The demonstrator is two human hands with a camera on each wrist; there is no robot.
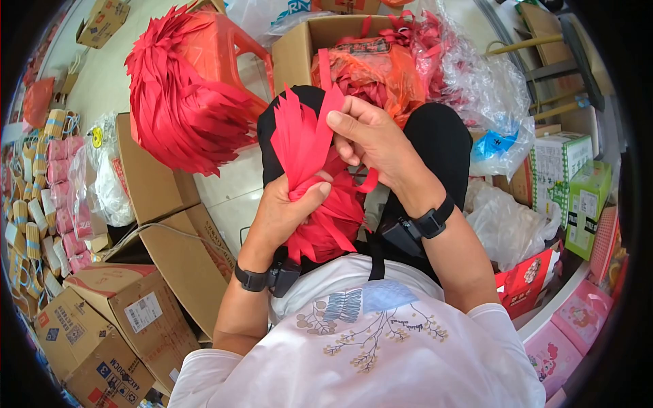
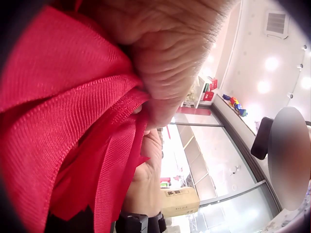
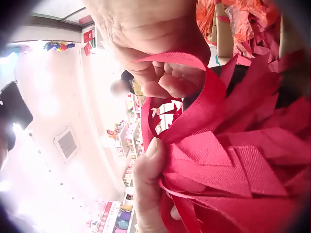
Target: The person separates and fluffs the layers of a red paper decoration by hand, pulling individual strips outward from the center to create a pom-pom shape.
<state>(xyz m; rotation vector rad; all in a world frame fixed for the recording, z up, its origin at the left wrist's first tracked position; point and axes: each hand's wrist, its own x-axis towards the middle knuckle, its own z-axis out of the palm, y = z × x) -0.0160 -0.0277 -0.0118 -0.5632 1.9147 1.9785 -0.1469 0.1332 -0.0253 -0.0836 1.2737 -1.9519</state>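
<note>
A: Left hand (image 1: 289, 207) fist-grips the waist of the red ribbon bundle (image 1: 314, 183) over the lap. Right hand (image 1: 371, 136) pinches a loose strip (image 1: 367, 182) just above.

B: Risk?

A: If the grip loosens, the strips likely fan out. Long axis near vertical, cut tips pointing up, away from the body.
</note>
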